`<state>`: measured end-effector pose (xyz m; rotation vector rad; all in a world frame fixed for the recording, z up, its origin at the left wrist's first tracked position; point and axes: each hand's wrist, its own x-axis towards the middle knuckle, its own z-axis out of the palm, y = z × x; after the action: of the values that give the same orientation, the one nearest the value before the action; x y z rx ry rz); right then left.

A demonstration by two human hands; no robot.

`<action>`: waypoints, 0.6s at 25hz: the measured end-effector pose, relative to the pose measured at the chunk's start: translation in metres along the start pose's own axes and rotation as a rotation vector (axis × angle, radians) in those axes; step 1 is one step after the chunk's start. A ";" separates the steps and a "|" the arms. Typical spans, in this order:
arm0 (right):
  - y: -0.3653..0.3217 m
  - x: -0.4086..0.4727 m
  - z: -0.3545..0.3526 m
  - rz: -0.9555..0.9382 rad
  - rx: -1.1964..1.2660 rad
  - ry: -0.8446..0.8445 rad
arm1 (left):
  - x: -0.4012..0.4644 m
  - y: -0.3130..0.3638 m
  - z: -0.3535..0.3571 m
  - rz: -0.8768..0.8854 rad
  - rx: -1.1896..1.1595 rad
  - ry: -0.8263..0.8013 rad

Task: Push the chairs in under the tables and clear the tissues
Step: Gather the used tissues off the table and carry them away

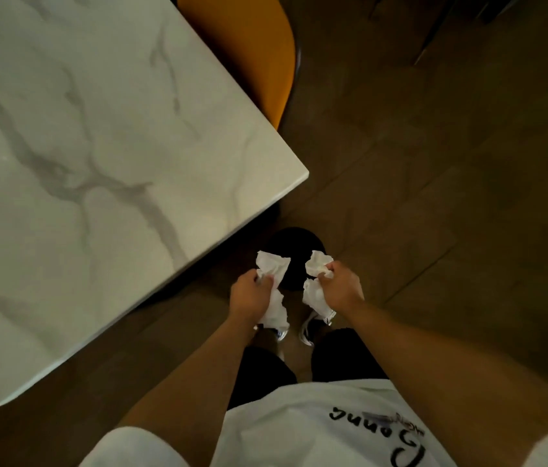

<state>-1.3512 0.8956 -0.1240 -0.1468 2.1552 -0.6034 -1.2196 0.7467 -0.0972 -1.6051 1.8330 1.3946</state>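
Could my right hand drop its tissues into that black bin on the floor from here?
Probably yes. The right hand grips its tissues right beside the black bin, which lies just ahead with nothing in between; the table edge stays off to the left.

Marble table point(97, 163) blocking left, orange chair point(252, 52) beyond, open floor point(434, 163) right

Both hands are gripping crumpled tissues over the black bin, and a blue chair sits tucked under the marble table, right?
Not quite: the chair is orange, not blue, as the head view shows. The rest holds: the left hand and right hand each have a grip on crumpled tissues above the black bin, beside the marble table.
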 end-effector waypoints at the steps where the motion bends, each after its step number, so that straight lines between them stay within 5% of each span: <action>1: 0.005 0.007 0.003 0.015 0.012 0.001 | 0.011 -0.002 0.007 -0.012 0.008 -0.014; 8: 0.048 0.072 0.045 0.112 0.023 -0.039 | 0.104 -0.043 0.046 -0.154 0.054 -0.129; 15: 0.092 0.164 0.101 0.217 0.105 -0.043 | 0.199 -0.078 0.086 -0.096 0.128 -0.138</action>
<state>-1.3633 0.8879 -0.3371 0.1290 2.0589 -0.5793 -1.2406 0.7136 -0.3242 -1.4748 1.7067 1.2853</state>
